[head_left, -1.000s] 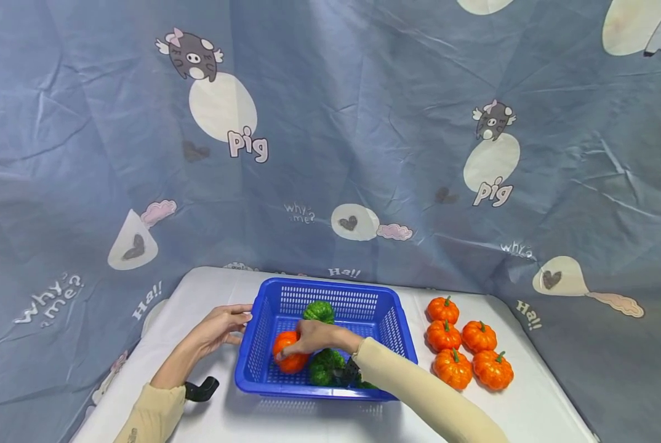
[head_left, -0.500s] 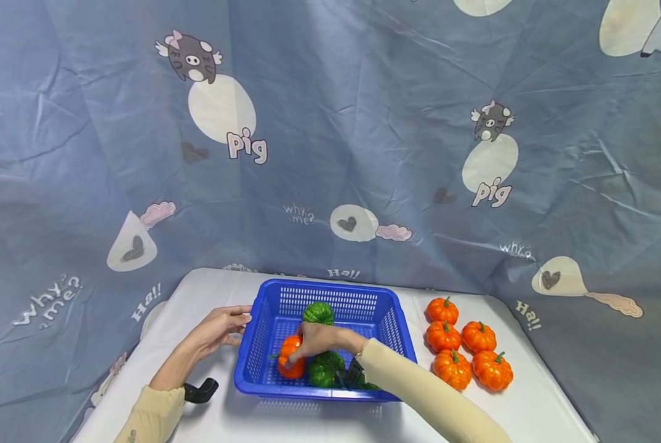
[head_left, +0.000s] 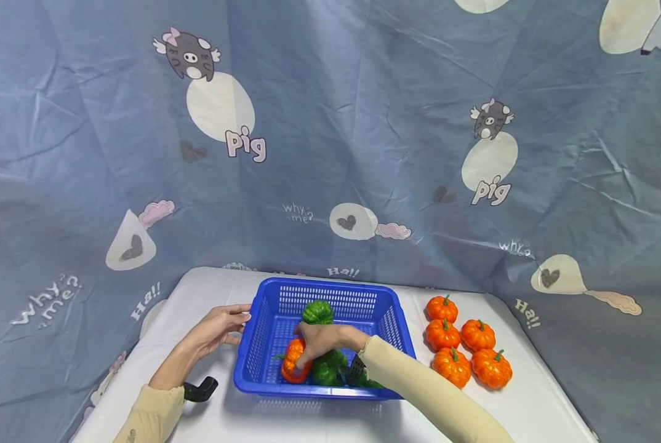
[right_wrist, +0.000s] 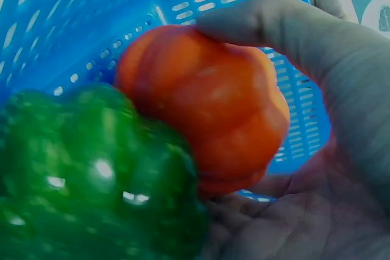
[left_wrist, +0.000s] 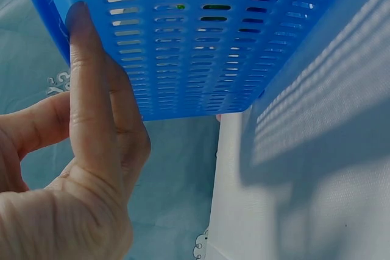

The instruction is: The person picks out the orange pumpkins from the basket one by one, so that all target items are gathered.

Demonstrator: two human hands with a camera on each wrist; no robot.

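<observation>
My right hand (head_left: 326, 341) grips a small orange pumpkin (head_left: 294, 362) inside the blue plastic basket (head_left: 245, 351). In the right wrist view the thumb lies over the top of the orange pumpkin (right_wrist: 207, 101) and the fingers come round below it. Its green stem points left in the head view. Right against it is a glossy green pumpkin (right_wrist: 91, 175). Another green pumpkin (head_left: 317, 312) lies farther back in the basket, and more green shows partly hidden under my right wrist. My left hand (head_left: 220, 327) touches the basket's left side at the rim with extended fingers.
Several orange pumpkins (head_left: 443, 336) stand grouped on the white table (head_left: 408, 424) to the right of the basket. A blue printed cloth (head_left: 330, 135) hangs behind and around the table. A black wrist mount (head_left: 200, 389) juts out from my left wrist.
The orange pumpkin has tipped in my right hand, so its stem now faces left, and it has shifted slightly right and nearer. My left hand has stayed at the basket's left side.
</observation>
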